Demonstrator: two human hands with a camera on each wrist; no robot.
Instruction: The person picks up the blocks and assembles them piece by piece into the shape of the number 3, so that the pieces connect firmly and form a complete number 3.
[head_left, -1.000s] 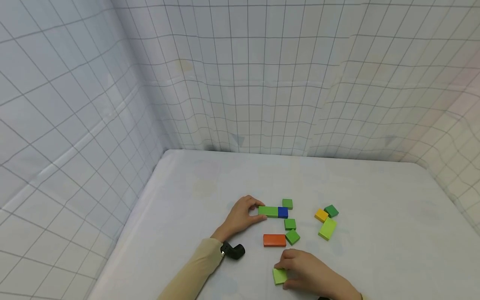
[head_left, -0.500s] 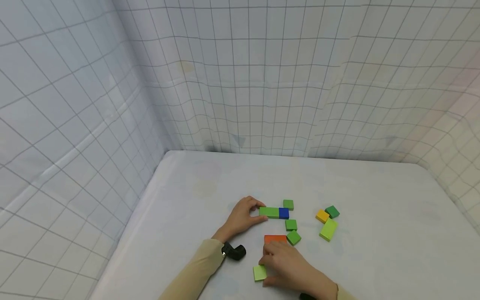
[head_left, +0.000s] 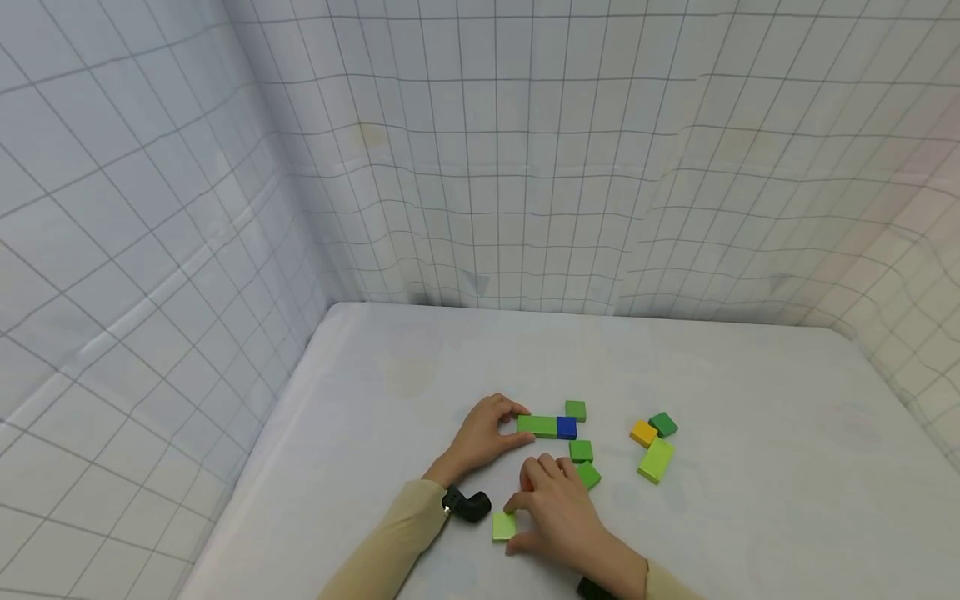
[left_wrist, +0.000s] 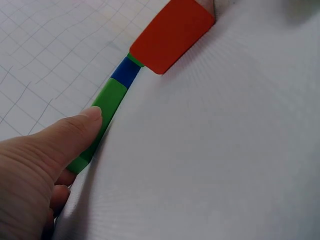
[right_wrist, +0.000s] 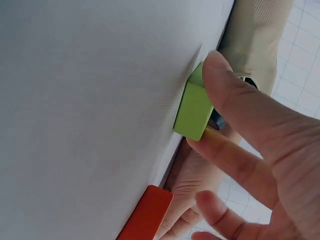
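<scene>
My left hand (head_left: 483, 437) grips a long green block (head_left: 538, 427) by its left end, thumb on the near side; a blue block (head_left: 567, 427) sits against its right end. In the left wrist view the thumb presses on the same green block (left_wrist: 107, 105). Closer to me, my right hand (head_left: 558, 512) pinches a light green block (head_left: 503, 527) between thumb and index finger, low over the table. The right wrist view shows this light green block (right_wrist: 194, 107) between them. A red block (left_wrist: 172, 37), covered by the right hand in the head view, lies between the hands.
Small green blocks (head_left: 575, 410) lie around the blue one, one above and others (head_left: 581, 451) below. Further right, a yellow block (head_left: 643, 432), a dark green block (head_left: 663, 424) and a yellow-green block (head_left: 656, 460) form a cluster. Gridded white cloth (head_left: 480, 167) surrounds the table.
My right hand has moved left with the light green block, sliding in front of the red block and covering it. The left hand stays on the long green block.
</scene>
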